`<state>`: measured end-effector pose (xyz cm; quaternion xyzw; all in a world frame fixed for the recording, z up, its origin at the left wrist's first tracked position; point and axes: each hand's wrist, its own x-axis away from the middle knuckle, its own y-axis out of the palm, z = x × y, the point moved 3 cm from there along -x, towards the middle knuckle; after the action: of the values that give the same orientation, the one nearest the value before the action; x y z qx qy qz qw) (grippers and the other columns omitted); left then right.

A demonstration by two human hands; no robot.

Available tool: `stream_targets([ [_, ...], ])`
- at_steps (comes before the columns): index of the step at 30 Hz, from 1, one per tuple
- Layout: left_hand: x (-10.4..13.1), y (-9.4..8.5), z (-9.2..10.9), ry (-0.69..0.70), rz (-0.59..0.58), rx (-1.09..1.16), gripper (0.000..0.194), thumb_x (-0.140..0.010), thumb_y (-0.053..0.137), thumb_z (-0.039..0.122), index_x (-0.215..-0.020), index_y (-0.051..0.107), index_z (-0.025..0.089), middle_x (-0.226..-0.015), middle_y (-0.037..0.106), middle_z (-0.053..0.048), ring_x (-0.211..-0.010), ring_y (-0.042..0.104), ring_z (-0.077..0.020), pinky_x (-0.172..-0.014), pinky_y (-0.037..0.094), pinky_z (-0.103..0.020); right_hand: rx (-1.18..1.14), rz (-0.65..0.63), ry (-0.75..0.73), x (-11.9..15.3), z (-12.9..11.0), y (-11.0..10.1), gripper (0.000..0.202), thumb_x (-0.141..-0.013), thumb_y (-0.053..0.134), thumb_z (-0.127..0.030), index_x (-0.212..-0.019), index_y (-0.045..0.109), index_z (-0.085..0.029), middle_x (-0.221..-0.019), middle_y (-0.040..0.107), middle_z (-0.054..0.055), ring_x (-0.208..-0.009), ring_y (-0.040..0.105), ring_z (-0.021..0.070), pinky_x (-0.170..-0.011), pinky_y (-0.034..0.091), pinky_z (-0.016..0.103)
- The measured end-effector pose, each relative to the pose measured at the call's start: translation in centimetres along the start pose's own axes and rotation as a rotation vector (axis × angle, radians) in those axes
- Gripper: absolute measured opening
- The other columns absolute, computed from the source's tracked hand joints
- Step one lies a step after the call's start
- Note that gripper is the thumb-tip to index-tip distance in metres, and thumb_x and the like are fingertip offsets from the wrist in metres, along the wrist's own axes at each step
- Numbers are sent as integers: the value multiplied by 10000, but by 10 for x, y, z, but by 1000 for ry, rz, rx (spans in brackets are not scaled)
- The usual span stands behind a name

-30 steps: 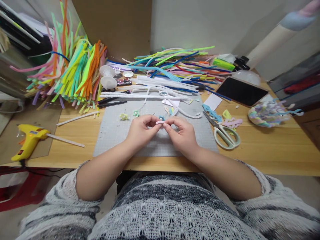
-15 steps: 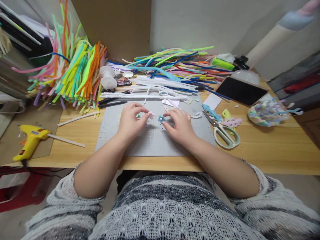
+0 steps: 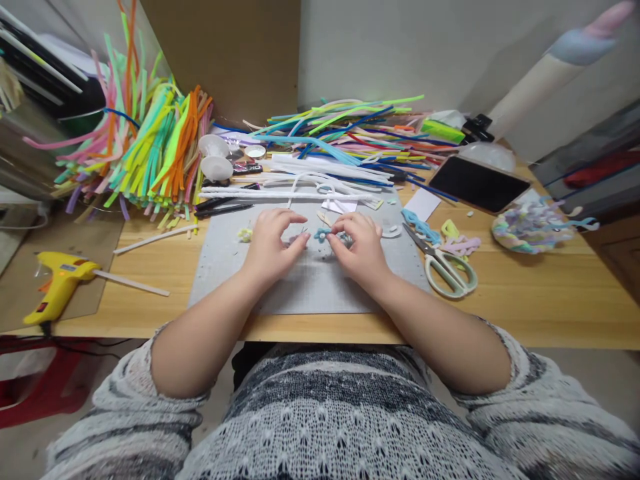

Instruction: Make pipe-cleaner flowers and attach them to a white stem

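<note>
My right hand (image 3: 361, 245) pinches a small blue flower-shaped piece of pipe cleaner (image 3: 321, 234) between thumb and fingers, above the grey cutting mat (image 3: 320, 290). Facing it from the left, my left hand (image 3: 274, 245) has its thumb and forefinger apart, with nothing I can make out held between them. A small pale yellow piece (image 3: 245, 235) lies on the mat just left of that hand. White pipe cleaners (image 3: 295, 194) stretch across the mat's far edge beyond both hands.
Green-handled scissors (image 3: 450, 272) lie at the mat's right edge, beside blue, yellow and pink twisted pieces (image 3: 461, 245). A phone (image 3: 480, 183) rests further back. A yellow glue gun (image 3: 63, 283) is at left. Bundles of coloured pipe cleaners (image 3: 155, 143) fill the back left.
The pink piece at my left fingertips no longer shows there, and those fingers have spread and shifted slightly right. My right hand keeps the blue flower almost in place.
</note>
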<state>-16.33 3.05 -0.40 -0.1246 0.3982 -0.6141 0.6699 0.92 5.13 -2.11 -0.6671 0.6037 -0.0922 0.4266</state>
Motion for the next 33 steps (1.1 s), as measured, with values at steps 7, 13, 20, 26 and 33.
stream_targets([
  [7,7,10,11,-210,-86,621,172,-711,706,302,-807,638,177,-791,646,-35,-724,574,-145,-682,440,-278,-256,19,-126,11,-18,-9,46,-834,554,-258,-800,556,-228,-886,624,17,-909,568,189,-873,360,381],
  [13,8,10,15,-112,-110,723,127,-710,704,253,-800,655,179,-842,648,-48,-816,592,-163,-752,467,-296,-408,-10,-78,15,-20,-5,60,-849,543,-279,-822,556,-226,-847,615,16,-861,576,178,-844,412,362],
  [20,11,9,15,-151,-62,690,189,-700,717,244,-860,650,168,-870,662,-57,-815,607,-154,-768,482,-289,-442,26,-46,17,-21,-8,72,-858,544,-271,-826,585,-222,-828,638,13,-840,583,172,-831,427,359],
  [26,10,13,16,-156,-72,789,157,-693,732,260,-801,661,170,-828,666,-40,-788,619,-148,-768,494,-297,-567,26,41,17,-16,-5,104,-853,555,-294,-818,602,-208,-798,624,9,-803,579,153,-790,449,317],
  [33,10,17,14,-251,-73,889,201,-660,768,259,-789,655,155,-772,677,-24,-734,632,-135,-736,512,-288,-550,27,14,19,-17,-6,90,-856,562,-274,-835,614,-204,-814,630,11,-820,576,150,-815,430,327],
])
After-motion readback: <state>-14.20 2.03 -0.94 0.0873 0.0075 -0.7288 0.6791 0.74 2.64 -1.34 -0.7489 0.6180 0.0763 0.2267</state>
